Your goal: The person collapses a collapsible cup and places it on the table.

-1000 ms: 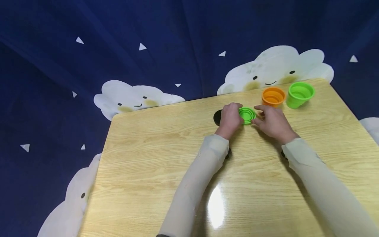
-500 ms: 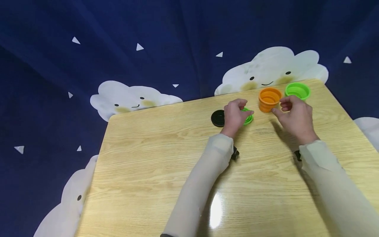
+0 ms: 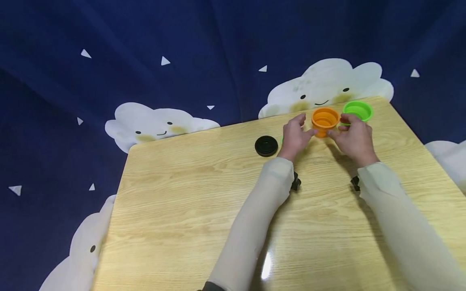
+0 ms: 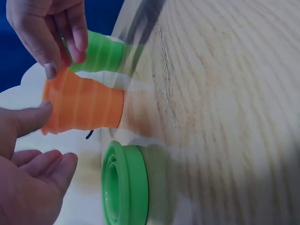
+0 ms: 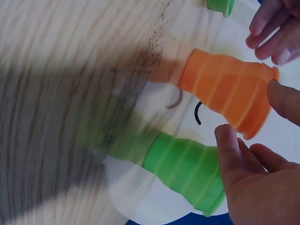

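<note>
An orange collapsible cup (image 3: 325, 117) stands upright and extended on the table, its ribbed side (image 5: 225, 89) plain in the right wrist view. My left hand (image 3: 295, 135) is at its left, thumb tip right at the rim and the other fingers loosely bent beside it. From the right, my right hand (image 3: 354, 139) reaches the same cup, with its thumb near the rim and fingers relaxed. Behind the right hand stands an extended green collapsible cup (image 3: 358, 110). A second green cup, folded flat (image 4: 129, 183), lies beside the left hand, which mostly hides it in the head view.
A black round ringed disc (image 3: 266, 146) lies left of the left hand. The wooden table (image 3: 189, 194) ends at a dark blue curtain (image 3: 182, 24) with white clouds, close behind the cups.
Both hands have left the folded green cup. The right hand moved right to the orange cup first; the left followed to the cup's other side. The view has shifted slightly.
</note>
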The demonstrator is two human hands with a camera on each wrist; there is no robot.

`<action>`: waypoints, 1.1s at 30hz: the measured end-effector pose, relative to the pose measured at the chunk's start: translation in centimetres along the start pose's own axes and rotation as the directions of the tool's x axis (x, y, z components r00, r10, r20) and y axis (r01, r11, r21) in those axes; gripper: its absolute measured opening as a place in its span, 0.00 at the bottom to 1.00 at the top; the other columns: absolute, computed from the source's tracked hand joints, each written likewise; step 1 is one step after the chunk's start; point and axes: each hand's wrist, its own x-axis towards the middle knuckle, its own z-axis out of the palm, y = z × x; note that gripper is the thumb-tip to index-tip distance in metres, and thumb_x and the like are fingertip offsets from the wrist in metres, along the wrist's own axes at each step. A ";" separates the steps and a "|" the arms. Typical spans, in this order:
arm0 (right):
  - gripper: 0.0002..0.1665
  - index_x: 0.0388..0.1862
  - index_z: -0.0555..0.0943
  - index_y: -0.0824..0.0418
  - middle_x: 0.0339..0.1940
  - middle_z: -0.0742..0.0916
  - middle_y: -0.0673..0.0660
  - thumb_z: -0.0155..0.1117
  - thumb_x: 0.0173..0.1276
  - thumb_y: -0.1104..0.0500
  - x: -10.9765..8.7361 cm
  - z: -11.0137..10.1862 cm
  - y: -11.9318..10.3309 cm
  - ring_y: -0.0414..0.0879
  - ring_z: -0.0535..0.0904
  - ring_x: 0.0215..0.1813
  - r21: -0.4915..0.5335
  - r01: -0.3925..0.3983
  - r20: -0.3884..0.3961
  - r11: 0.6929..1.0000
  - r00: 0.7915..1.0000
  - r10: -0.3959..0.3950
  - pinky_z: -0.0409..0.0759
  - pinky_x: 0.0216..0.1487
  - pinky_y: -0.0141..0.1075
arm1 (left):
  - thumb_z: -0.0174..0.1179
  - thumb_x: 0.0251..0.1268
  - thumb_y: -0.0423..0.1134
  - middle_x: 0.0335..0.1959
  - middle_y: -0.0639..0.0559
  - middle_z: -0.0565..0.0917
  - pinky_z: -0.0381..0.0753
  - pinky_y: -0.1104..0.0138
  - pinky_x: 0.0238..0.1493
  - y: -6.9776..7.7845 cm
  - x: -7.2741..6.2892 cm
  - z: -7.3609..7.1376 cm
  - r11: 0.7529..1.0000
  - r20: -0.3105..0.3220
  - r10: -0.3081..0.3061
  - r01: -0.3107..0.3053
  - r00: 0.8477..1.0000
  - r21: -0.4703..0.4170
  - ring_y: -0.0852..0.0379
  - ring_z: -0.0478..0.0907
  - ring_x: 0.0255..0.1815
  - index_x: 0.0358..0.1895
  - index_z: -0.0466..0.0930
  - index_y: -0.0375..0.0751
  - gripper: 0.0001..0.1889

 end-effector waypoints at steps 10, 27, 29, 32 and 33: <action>0.39 0.77 0.59 0.72 0.65 0.75 0.75 0.64 0.73 0.63 0.4 0.6 -0.2 0.64 0.77 0.63 0.060 0.018 0.029 0.998 0.999 -0.020 0.79 0.58 0.49 | 0.69 0.66 0.37 0.61 0.54 0.81 0.77 0.80 0.52 0.2 0.8 1.2 0.999 0.080 0.032 -0.030 0.996 -0.024 0.68 0.77 0.59 0.73 0.70 0.43 0.32; 0.37 0.79 0.60 0.65 0.71 0.72 0.70 0.61 0.75 0.64 0.3 0.3 -1.2 0.62 0.76 0.65 0.076 -0.030 0.055 0.997 0.998 0.026 0.79 0.60 0.46 | 0.70 0.63 0.37 0.59 0.56 0.83 0.78 0.83 0.43 0.3 0.8 -0.3 0.998 0.075 0.059 -0.057 0.995 -0.036 0.67 0.80 0.55 0.71 0.72 0.41 0.32; 0.35 0.77 0.63 0.66 0.70 0.73 0.70 0.62 0.75 0.64 0.2 0.1 -1.4 0.62 0.76 0.65 0.072 0.003 0.051 0.997 0.999 -0.007 0.79 0.59 0.45 | 0.70 0.63 0.38 0.59 0.56 0.83 0.78 0.83 0.43 0.2 0.8 -0.7 0.997 0.083 0.078 -0.075 0.993 -0.037 0.67 0.81 0.54 0.71 0.73 0.41 0.32; 0.33 0.74 0.67 0.68 0.68 0.76 0.71 0.63 0.74 0.64 0.0 -0.2 -1.5 0.62 0.77 0.64 0.067 0.057 0.044 0.996 0.997 -0.060 0.80 0.57 0.43 | 0.70 0.63 0.39 0.58 0.56 0.83 0.79 0.83 0.43 0.3 0.6 -1.4 0.995 0.096 0.103 -0.102 0.990 -0.022 0.66 0.82 0.53 0.70 0.73 0.41 0.31; 0.32 0.73 0.68 0.69 0.67 0.76 0.71 0.64 0.73 0.64 -0.2 -0.3 -1.6 0.62 0.77 0.63 0.068 0.072 0.042 0.995 0.996 -0.075 0.80 0.56 0.42 | 0.70 0.63 0.39 0.58 0.56 0.84 0.79 0.83 0.42 0.3 0.5 -1.6 0.994 0.098 0.110 -0.109 0.989 -0.020 0.66 0.82 0.53 0.70 0.73 0.41 0.31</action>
